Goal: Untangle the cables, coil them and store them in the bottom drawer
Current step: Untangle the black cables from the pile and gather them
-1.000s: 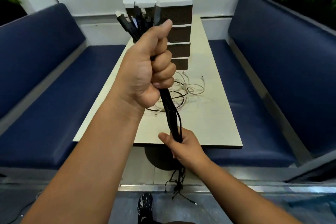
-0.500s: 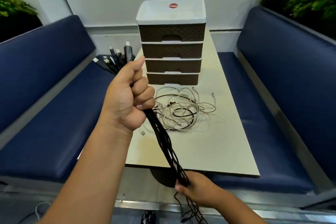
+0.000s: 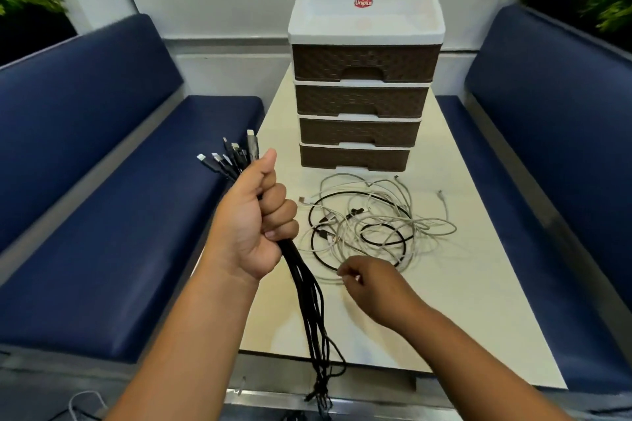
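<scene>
Left hand (image 3: 254,225) fisted tight round a bundle of black cables (image 3: 309,304), gripped just below the plugs; the connector ends (image 3: 232,155) fan out above the thumb, the tails hang down past the near edge of the worktop (image 3: 478,301) toward the floor. Right hand (image 3: 371,282) low over the worktop, at the near edge of the loose tangle of white and black cables (image 3: 372,225); fingers curled in, seemingly pinching a pale strand, though the fingertips are blurred and I cannot tell for certain. The tangle lies just in front of the four-drawer organiser (image 3: 362,102), whose bottom drawer (image 3: 354,158) looks closed. Handling judgement: the cables are light, limp and thin, and will not hold a shape unless wound; the black bundle should coil best if held near the plug ends as now, with the tails wrapped in loops. The loose tangle will likely snag if pulled hard; better to take one plug end, such as the pale connector (image 3: 302,199) at the tangle's left edge, and feed it back through the loops. Plugs are the stiff parts and the easiest to grip; the smooth jackets may slip. Readable writing: a red oval sticker (image 3: 363,3) on the organiser's white top reads "Uniplus". No other legible labels.
</scene>
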Available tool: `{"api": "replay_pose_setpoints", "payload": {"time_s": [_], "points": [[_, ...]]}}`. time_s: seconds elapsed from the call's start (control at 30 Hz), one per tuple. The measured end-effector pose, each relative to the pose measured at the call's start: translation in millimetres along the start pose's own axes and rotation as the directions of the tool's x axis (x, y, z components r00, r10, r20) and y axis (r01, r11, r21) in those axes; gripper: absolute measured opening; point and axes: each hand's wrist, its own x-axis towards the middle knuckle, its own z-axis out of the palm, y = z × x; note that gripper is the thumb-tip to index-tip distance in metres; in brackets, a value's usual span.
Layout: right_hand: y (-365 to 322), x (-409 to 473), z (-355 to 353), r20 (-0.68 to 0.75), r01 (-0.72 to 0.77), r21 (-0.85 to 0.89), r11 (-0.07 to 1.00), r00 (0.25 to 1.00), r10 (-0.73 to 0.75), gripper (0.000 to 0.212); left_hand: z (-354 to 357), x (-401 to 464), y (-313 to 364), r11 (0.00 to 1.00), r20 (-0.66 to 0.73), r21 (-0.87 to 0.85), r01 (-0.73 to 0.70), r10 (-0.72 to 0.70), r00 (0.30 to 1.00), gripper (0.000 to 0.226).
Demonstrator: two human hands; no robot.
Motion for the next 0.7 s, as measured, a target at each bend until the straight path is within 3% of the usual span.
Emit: {"api": "replay_pose_setpoints", "payload": {"time_s": [0.17, 0.27, 0.43, 0.6, 0.7], "points": [[-7, 43, 48, -0.063, 0.011, -0.417, 0.909, 0.997, -0.041, 0.011, -10, 27, 8, 0.998, 0.016, 0.013, 0.068, -0.068, 0.998, 0.051], [-14, 51, 48, -0.098, -0.071, -0.511, 0.856, 0.995, 0.024, 0.012, -12, 41, 18, 0.996, 0.046, 0.012, 0.09, -0.091, 0.995, 0.05], [-38, 68, -16, 0.024, -0.196, -0.164, 0.967, 0.979, 0.203, 0.014, -22, 66, 33, 0.99, 0.075, 0.001, 0.138, -0.138, 0.988, 0.048], [-57, 81, -104, -0.08, -0.259, 0.287, 0.922, 0.953, 0.293, 0.021, -25, 84, 39, 0.978, 0.12, 0.026, 0.207, -0.209, 0.971, 0.046], [-67, 85, -135, -0.219, -0.215, 0.279, 0.936, 0.935, 0.28, 0.025, -21, 90, 41, 0.969, 0.148, 0.046, 0.243, -0.247, 0.958, 0.046]]}}
